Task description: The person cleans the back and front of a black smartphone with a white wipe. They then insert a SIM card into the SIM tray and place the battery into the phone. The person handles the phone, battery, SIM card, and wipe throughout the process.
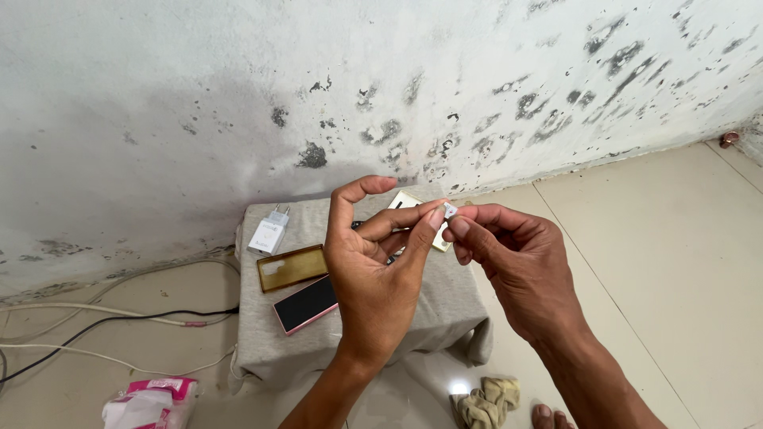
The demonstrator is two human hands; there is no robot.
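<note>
I see both hands raised mid-frame, just above centre. Left hand (373, 270) & right hand (513, 262) meet at the fingertips, each grip narrow, pinched on 1 tiny white piece (450, 210) held between them; too small to tell what it is. It sits at the very tips, above the cloth-covered worktop (445, 318). Lower left of the hands on the cloth: white charger (269, 231), amber clear phone case (291, 267), pink-edged phone (305, 304). Gold flat item (407, 200) partly hidden behind the fingers. Cables (103, 322) on the floor at left.
</note>
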